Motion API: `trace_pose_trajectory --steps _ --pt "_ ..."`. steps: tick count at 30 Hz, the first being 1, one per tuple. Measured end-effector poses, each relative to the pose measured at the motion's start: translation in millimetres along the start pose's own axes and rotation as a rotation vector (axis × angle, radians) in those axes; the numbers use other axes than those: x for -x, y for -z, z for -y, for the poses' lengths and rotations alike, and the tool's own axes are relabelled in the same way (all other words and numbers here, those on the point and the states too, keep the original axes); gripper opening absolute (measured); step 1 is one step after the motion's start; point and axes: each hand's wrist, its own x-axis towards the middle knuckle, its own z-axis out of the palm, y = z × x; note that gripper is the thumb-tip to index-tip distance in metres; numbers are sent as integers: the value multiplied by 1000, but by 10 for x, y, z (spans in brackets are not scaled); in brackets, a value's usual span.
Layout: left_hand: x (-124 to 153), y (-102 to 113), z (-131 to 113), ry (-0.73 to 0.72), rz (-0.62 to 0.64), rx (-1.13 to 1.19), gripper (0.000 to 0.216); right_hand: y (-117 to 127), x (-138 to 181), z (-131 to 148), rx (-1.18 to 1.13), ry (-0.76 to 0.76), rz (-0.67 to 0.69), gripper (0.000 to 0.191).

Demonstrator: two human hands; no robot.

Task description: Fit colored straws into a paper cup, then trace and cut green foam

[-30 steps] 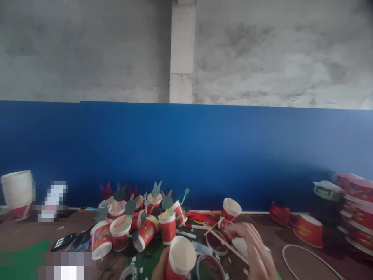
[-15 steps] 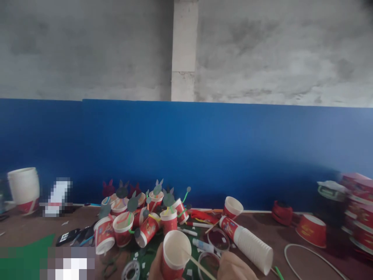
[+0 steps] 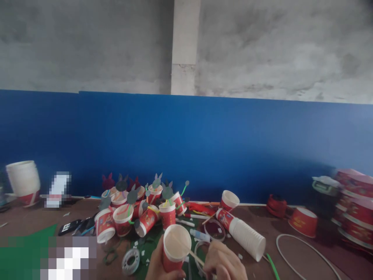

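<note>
My left hand [image 3: 155, 261] is wrapped round a red and white paper cup [image 3: 172, 265], its mouth tilted toward me. A thin wooden stick [image 3: 197, 256] runs into the cup's mouth, pinched in the fingers of my right hand [image 3: 225, 261]. What the tip touches inside the cup is hard to make out. Behind the held cup stands another red paper cup [image 3: 167, 218] with a grey rabbit-head cutout [image 3: 167, 193]. Several similar cups with coloured strips and cutouts crowd to its left, some upright, some lying over.
A nested stack of paper cups [image 3: 247, 238] lies right of my hands, near a glue tube [image 3: 199, 235]. A tape roll [image 3: 131, 261] and paper scraps lie left. A red tub [image 3: 303, 222] and a wire loop [image 3: 278, 249] are further right. A blue wall panel [image 3: 186, 147] stands behind.
The view has tipped down a little, so the table sits higher in it. More of my right hand shows, and the stick still reaches into the cup, now at a slightly different angle.
</note>
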Motion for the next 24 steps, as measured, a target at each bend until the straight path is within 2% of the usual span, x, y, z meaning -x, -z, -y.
trace_pose_trajectory --steps 2,4,6,8,12,15,19,22,24 --pt "2 2 22 -22 65 -7 85 -37 56 -43 -4 33 -26 41" --pt "4 8 22 -55 142 -23 83 -53 86 -61 3 46 21 38" --pt "14 5 -14 -67 160 -36 78 -43 74 -44 33 28 64 35" --pt "31 -14 -76 -57 187 -64 75 -23 25 5 82 -31 87 33" --pt "59 -89 -181 -18 352 -145 77 11 -86 122 188 -150 202 31" --pt "56 -127 -200 -16 284 -111 73 51 -112 170 230 -130 262 22" --pt "51 -115 -242 -12 167 -90 69 110 -34 167 163 -49 147 26" --pt "81 -111 -313 -56 200 -188 67 102 64 141 162 -34 112 28" --pt "114 -128 -359 -78 277 -252 65 79 115 132 163 -35 141 24"
